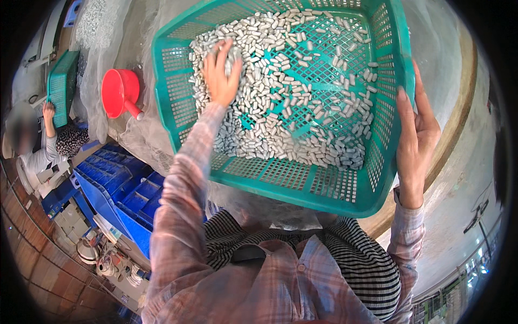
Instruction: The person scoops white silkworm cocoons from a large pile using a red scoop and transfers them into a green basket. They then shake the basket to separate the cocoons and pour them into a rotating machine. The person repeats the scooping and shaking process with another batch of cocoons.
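Observation:
A green plastic mesh basket (302, 200) is in front of me, tilted in the view. Many small pale-grey, capsule-shaped pieces (264, 137) lie in it, thickest along the left and near sides, with mesh showing between them toward the far right. My left hand (220, 81) reaches in from the near side, its fingers apart and resting among the pieces at the left; whether any lie under its palm is hidden. With my right hand (416, 129) I grip the basket's right rim, thumb on the inner side and fingers round the outside.
A red plastic dipper (120, 93) stands left of the basket on sheeting-covered surface. Blue crates (121, 186) are stacked at the lower left. Farther left, another person (46, 143) holds a second green basket (63, 89). A curved pale ledge (458, 119) runs along the right.

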